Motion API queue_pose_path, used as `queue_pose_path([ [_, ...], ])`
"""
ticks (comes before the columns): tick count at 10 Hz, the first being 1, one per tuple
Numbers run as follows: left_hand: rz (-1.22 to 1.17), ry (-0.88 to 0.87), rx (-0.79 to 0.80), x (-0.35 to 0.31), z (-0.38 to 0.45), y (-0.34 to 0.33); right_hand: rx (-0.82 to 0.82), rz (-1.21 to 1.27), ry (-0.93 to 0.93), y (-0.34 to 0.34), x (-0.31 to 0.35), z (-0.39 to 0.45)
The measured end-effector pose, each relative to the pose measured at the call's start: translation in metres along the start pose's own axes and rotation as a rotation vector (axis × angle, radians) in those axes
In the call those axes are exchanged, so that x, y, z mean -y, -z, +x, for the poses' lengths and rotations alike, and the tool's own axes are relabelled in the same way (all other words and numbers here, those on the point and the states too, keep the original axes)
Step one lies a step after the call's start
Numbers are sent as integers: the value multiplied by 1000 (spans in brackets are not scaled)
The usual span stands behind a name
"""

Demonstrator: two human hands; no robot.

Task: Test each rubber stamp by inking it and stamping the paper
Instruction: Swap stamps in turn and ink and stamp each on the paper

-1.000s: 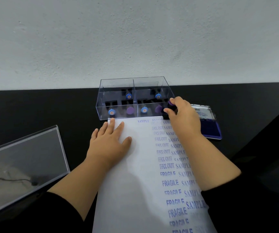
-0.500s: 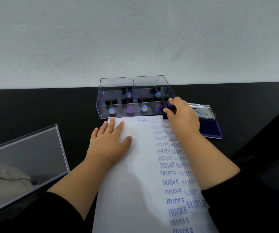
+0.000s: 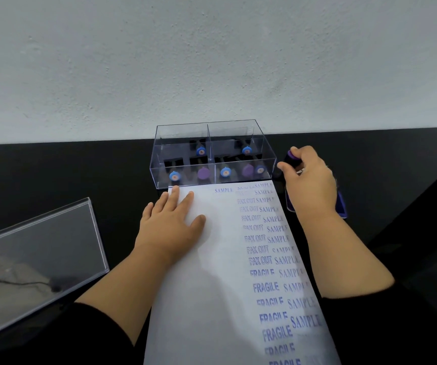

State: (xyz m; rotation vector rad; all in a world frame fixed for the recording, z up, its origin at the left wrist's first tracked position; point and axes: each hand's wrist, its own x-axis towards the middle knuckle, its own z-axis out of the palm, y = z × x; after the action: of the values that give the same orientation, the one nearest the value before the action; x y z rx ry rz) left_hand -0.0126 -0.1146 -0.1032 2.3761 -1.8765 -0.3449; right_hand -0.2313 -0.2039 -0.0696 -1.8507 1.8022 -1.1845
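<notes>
A pale wall (image 3: 212,61) rises behind the black tabletop (image 3: 54,175). A long paper (image 3: 227,299) runs toward the viewer, its right side printed with blue SAMPLE, FAX OUT and FRAGILE marks. A clear lid (image 3: 35,262) lies at the left. At the paper's far edge stands a clear box (image 3: 212,154) split into 2 halves (6 blue or purple stamp tops show through). The left hand (image 3: 170,227) lies flat on the paper. The right hand (image 3: 309,180) grips a purple-topped stamp (image 3: 291,158) right of the box, hiding most of the ink pad (image 3: 342,209).
</notes>
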Motion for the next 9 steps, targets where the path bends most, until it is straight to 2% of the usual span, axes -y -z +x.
queue_pose_path([
  [9,22,7,13,0,1,1,2,46,-50,13,0,-3],
])
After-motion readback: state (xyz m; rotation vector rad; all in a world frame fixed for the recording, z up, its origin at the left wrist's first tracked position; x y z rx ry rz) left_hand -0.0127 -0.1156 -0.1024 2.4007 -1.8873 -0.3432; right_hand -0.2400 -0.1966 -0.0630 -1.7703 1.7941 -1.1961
